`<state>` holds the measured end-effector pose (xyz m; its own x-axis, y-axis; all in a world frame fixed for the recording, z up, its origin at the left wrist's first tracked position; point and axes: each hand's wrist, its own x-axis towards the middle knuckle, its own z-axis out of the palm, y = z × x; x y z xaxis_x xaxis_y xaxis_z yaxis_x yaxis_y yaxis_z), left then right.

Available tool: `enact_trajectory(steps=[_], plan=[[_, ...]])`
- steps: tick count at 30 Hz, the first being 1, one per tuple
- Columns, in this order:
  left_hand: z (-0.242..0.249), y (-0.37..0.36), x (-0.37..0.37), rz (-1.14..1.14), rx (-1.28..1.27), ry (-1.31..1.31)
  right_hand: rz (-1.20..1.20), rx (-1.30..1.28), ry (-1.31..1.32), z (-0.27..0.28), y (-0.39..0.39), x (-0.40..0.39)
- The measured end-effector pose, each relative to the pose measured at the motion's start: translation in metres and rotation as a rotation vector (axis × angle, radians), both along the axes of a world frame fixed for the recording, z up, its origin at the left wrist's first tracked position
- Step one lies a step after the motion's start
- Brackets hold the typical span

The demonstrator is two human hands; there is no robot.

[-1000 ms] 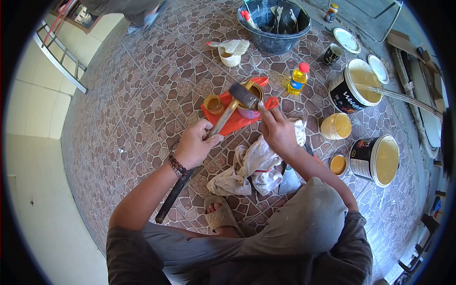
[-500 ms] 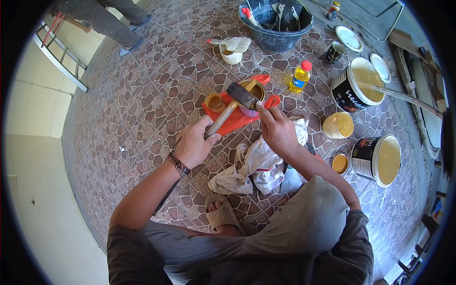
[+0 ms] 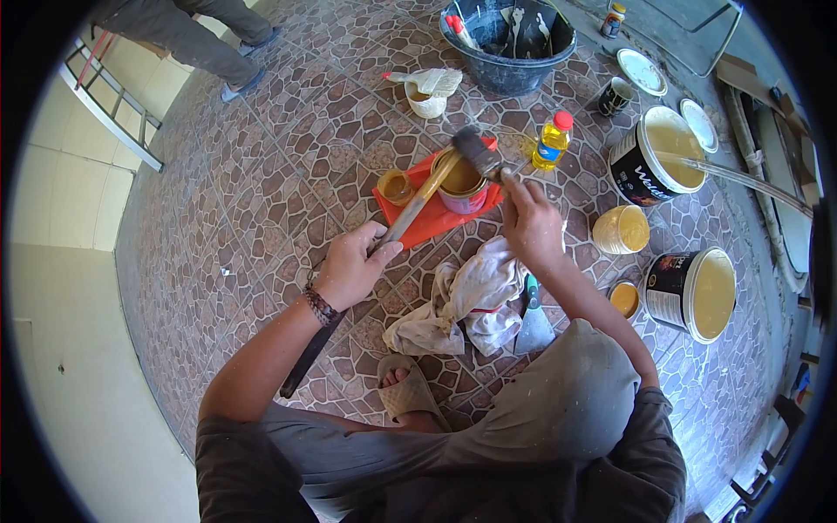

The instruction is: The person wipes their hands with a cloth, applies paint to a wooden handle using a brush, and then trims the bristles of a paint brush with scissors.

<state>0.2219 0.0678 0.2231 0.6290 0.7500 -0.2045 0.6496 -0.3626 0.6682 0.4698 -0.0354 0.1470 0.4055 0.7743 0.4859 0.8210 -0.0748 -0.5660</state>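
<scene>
- One sandal (image 3: 410,397) sits nearest me on the patterned tile floor (image 3: 261,192), beside a raised knee (image 3: 571,392) in grey cloth.
- Just ahead I have a crumpled, stained white cloth (image 3: 475,292), with a scraper (image 3: 534,327) lying close against its right side.
- My left hand (image 3: 353,261) is closed around a long stick (image 3: 418,207), thumb along it; the stick slants up and away, its far end coated yellow and over the can.
- My right hand (image 3: 534,222) is pinched shut on a paintbrush (image 3: 479,157), whose dark bristles point away and left, above the can's far side. I cannot tell whether bristles and stick touch.
- The open paint can (image 3: 464,200) stands on a red plastic bag (image 3: 425,232), a small jar (image 3: 397,187) of yellow-brown paint just to its left.
- Off to my right I see a small tin (image 3: 624,301), a bucket (image 3: 713,296) and a tub (image 3: 632,231), all with yellowish paint.
- Beyond the can stands a red-capped bottle (image 3: 550,146); a wide brush (image 3: 442,81) rests across a white cup (image 3: 425,105).
- Farthest off are a black basin (image 3: 504,75), a ladder (image 3: 113,112) and another person's legs (image 3: 209,42).
</scene>
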Motion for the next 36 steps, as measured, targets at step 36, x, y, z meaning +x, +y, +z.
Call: enact_trajectory(steps=[36], plan=[[0.014, 0.006, -0.008, 0.271, -1.008, -0.185, -0.030, -0.031, -0.071, -0.033, 0.012, 0.012]])
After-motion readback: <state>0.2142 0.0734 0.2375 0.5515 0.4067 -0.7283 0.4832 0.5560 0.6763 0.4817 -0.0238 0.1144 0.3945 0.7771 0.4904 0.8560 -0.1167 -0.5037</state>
